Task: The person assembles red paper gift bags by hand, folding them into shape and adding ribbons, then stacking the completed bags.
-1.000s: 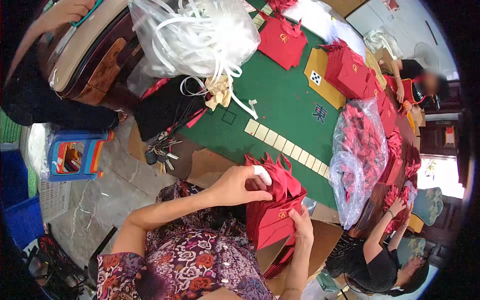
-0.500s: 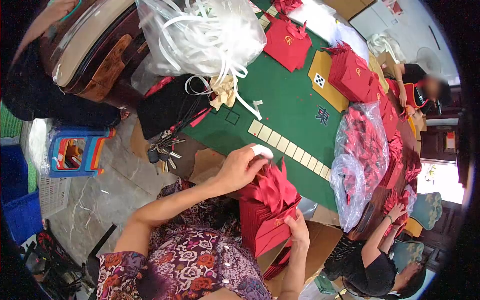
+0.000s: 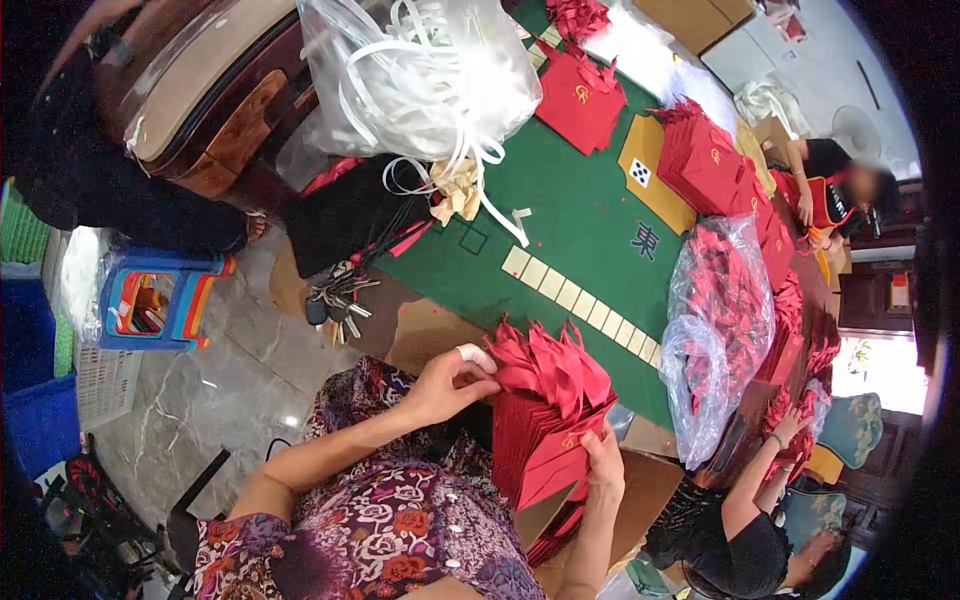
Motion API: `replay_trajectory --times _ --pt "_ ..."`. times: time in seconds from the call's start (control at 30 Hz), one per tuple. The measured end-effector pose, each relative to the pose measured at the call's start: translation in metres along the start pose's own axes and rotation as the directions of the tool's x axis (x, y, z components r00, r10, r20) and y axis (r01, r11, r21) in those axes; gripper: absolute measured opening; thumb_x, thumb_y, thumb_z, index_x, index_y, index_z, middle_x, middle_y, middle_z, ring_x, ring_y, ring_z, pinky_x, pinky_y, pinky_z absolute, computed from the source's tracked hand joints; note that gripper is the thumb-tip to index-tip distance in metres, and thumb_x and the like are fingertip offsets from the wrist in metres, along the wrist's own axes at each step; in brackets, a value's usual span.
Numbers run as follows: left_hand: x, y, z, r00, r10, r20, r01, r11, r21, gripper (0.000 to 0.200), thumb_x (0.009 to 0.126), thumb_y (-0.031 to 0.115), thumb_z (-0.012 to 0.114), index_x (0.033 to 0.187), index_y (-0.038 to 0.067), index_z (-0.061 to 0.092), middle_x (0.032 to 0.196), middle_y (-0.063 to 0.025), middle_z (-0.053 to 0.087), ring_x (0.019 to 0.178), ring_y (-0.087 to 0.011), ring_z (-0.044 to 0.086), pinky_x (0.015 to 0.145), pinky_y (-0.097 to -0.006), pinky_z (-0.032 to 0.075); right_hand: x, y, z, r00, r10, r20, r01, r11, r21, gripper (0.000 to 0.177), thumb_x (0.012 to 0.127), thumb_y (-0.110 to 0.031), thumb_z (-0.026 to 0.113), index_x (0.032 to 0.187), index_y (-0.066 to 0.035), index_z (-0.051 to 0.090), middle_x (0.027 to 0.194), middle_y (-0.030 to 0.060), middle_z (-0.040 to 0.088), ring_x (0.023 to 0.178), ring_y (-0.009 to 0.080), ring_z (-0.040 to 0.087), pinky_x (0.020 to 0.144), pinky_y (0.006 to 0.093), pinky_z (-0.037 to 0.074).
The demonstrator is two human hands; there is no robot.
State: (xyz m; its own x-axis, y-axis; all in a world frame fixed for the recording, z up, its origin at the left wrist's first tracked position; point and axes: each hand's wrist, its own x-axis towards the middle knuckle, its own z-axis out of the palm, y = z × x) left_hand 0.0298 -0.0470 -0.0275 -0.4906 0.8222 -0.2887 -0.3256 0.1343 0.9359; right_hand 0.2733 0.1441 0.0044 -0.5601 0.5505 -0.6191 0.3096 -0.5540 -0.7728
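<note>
The counter is covered in bright green, marked with a dark printed character and crossed by a row of cream tiles. At its far left, a clear plastic bag is filled with white straps, and crumpled tan paper is placed just beside it. A black bag is set at the left edge, with keys hung near it. Along the right, red piles and a clear sack of red pieces are arranged. The grey floor is partly taken up by nested stools. At lower right, a person in black is seen with red pieces.

A stack of red bags is held tilted in front of a floral shirt, by the counter's near edge. Many thin layers are shown along its side; a small gold emblem is printed on the front, and loose red ribbons are bunched on top. The stack's right edge is gripped by the right hand, thumb on the front. The left hand, one fingertip wrapped in white, is curled beside the ribbons; whether any is pinched cannot be told.
</note>
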Motion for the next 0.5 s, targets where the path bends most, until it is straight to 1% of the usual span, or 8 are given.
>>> replay_trajectory --times 0.07,0.13,0.2,0.27,0.33,0.4,0.43,0.5 --pt "0.003 0.002 -0.003 1.000 0.022 0.005 -0.022 0.999 -0.046 0.019 0.088 0.002 0.070 0.102 0.000 0.057 0.092 -0.0043 0.066 0.089 -0.0113 0.065 0.078 -0.0268 0.052 -0.003 0.001 -0.004 1.000 0.004 0.016 -0.004 1.000 -0.004 0.053 0.081 -0.011 0.075 0.127 0.000 0.052 0.111 0.0081 0.066 0.096 0.0178 0.065 0.088 0.0343 0.053" --pt "0.007 0.011 -0.008 0.999 0.048 -0.010 -0.047 0.998 0.030 0.017 0.088 0.002 0.069 0.101 0.001 0.058 0.092 -0.0047 0.065 0.088 -0.0106 0.064 0.078 -0.0275 0.051 -0.007 0.001 -0.002 0.999 0.012 0.031 -0.012 1.000 -0.005 0.053 0.080 -0.012 0.076 0.126 0.000 0.052 0.111 0.0081 0.066 0.096 0.0179 0.065 0.087 0.0344 0.053" --pt "0.011 0.020 -0.009 0.998 0.059 -0.026 -0.057 0.997 0.054 0.015 0.087 0.000 0.067 0.100 0.001 0.059 0.091 -0.0039 0.066 0.087 -0.0103 0.063 0.078 -0.0274 0.050 -0.011 0.001 0.001 0.999 0.017 0.036 -0.015 0.999 -0.039 0.053 0.079 -0.012 0.078 0.125 0.000 0.053 0.110 0.0077 0.067 0.096 0.0176 0.065 0.087 0.0342 0.053" --pt "0.017 0.025 -0.008 0.970 0.236 -0.060 -0.223 0.961 0.164 0.014 0.086 -0.001 0.066 0.098 0.002 0.059 0.089 -0.0031 0.065 0.087 -0.0102 0.063 0.079 -0.0269 0.050 -0.012 0.002 0.002 0.999 0.021 0.049 -0.019 0.999 -0.030 0.053 0.079 -0.011 0.078 0.125 0.000 0.054 0.110 0.0074 0.067 0.095 0.0173 0.065 0.086 0.0340 0.053" --pt "0.026 0.033 -0.003 0.965 0.254 -0.072 -0.243 0.961 0.134 0.014 0.086 -0.001 0.065 0.099 0.002 0.059 0.088 -0.0034 0.066 0.086 -0.0109 0.064 0.079 -0.0275 0.051 -0.015 0.000 0.007 0.998 0.024 0.061 -0.023 1.000 -0.020 0.053 0.079 -0.011 0.078 0.124 0.000 0.054 0.110 0.0072 0.067 0.095 0.0170 0.065 0.086 0.0338 0.053" --pt "0.035 0.043 0.002 0.933 0.351 -0.077 -0.325 0.916 0.236 0.015 0.086 -0.002 0.064 0.100 0.001 0.059 0.089 -0.0061 0.068 0.085 -0.0123 0.065 0.079 -0.0286 0.052 -0.019 -0.003 0.014 0.996 0.018 0.085 -0.016 1.000 -0.022 0.053 0.079 -0.011 0.078 0.125 0.000 0.055 0.110 0.0069 0.067 0.094 0.0167 0.066 0.086 0.0333 0.054" --pt "0.042 0.046 0.006 0.943 0.320 -0.091 -0.300 0.935 0.188 0.016 0.087 -0.001 0.063 0.103 0.001 0.060 0.090 -0.0080 0.069 0.086 -0.0141 0.067 0.078 -0.0295 0.053 -0.020 -0.002 0.013 0.996 0.015 0.084 -0.013 1.000 -0.024 0.053 0.079 -0.011 0.078 0.125 0.000 0.055 0.110 0.0069 0.067 0.094 0.0167 0.066 0.086 0.0333 0.054" --pt "0.053 0.042 0.011 0.929 0.358 -0.092 -0.331 0.917 0.225 0.016 0.087 -0.001 0.063 0.103 0.002 0.060 0.090 -0.0079 0.069 0.086 -0.0147 0.067 0.078 -0.0298 0.053 -0.018 0.003 0.010 0.995 0.083 0.052 -0.078 0.994 -0.081 0.063 0.078 -0.019 0.079 0.130 -0.001 0.049 0.108 0.0062 0.067 0.093 0.0185 0.066 0.086 0.0342 0.054"
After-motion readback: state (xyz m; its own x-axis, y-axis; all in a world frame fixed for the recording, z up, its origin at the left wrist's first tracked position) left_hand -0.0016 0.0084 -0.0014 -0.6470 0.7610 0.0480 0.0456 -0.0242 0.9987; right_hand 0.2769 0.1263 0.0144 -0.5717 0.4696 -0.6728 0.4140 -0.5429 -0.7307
